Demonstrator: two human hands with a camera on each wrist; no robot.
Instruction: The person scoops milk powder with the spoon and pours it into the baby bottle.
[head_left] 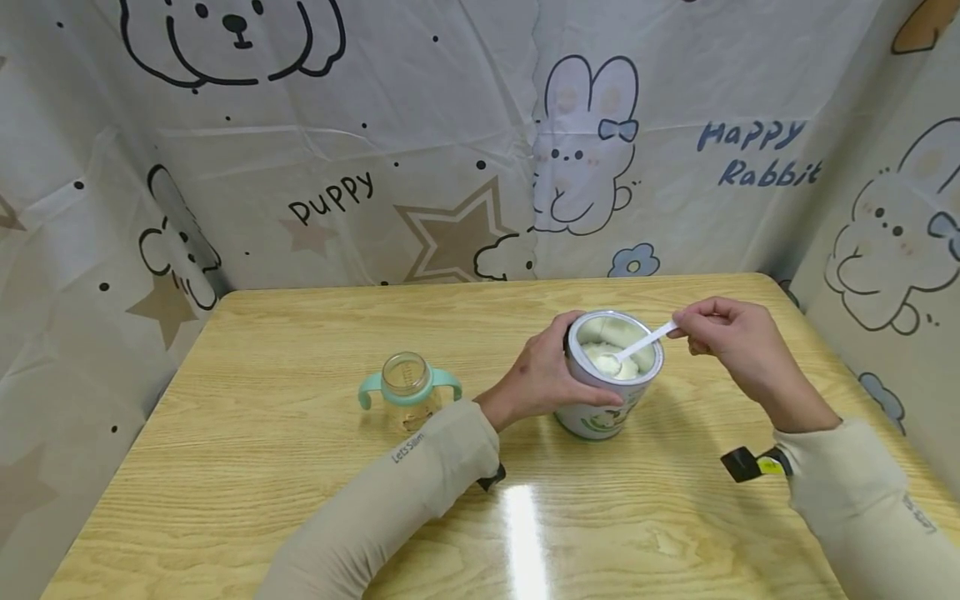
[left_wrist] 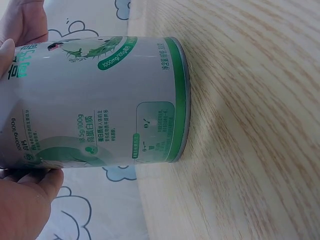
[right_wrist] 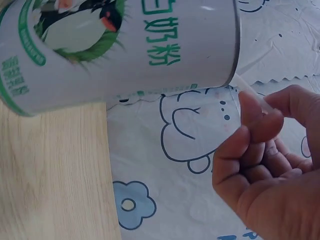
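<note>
An open grey-and-green powder can [head_left: 611,385] stands on the wooden table [head_left: 300,467], filled with pale powder. My left hand [head_left: 542,377] grips the can's side near the rim; its fingers [left_wrist: 22,200] show at the can [left_wrist: 95,100] in the left wrist view. My right hand [head_left: 723,333] pinches the handle of a white plastic scoop [head_left: 637,346], whose bowl lies in the powder. The right wrist view shows the can [right_wrist: 125,45] and my right hand's fingers [right_wrist: 255,120] pinching the clear handle. A small baby bottle [head_left: 407,390] with teal handles stands uncapped to the left.
A cartoon-printed plastic sheet [head_left: 450,142] walls the table on three sides. A black strap end [head_left: 742,463] sticks out at my right wrist. Glare marks the table's front middle.
</note>
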